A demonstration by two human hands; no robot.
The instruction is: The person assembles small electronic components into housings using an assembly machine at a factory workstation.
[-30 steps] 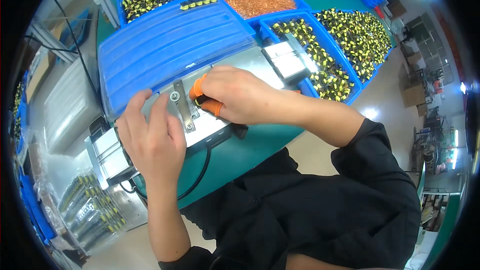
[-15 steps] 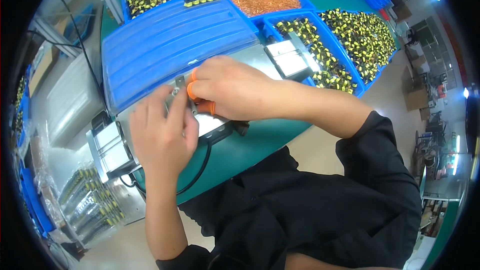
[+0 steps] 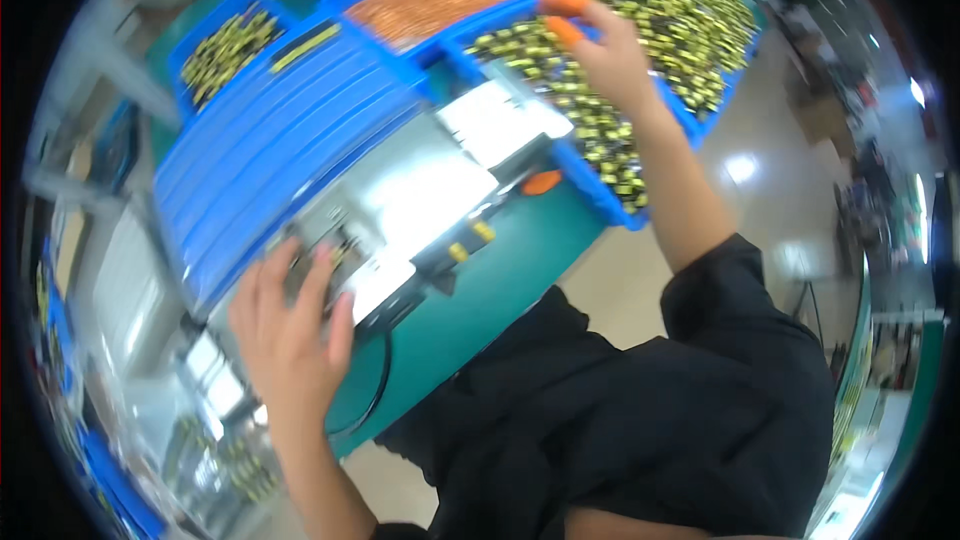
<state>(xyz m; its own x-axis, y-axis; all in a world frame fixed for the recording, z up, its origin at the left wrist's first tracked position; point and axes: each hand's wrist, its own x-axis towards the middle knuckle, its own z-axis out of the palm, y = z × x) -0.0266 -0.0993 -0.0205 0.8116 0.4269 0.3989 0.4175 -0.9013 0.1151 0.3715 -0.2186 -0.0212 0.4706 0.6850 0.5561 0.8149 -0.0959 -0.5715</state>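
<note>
While the left hand (image 3: 292, 340) has its fingers spread over the machine (image 3: 405, 195), the right hand (image 3: 613, 58) holds its orange-tipped fingers apart over yellow bits (image 3: 590, 120), whose bin (image 3: 597, 195) likely sits there for easy reach.

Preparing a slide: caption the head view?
Left hand at a metal fixture; right hand, orange finger covers on, over blue bins of small parts.

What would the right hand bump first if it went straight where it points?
Probably the blue bin of copper-coloured bits; the right hand may be high enough to pass over, depth is unclear.
</note>
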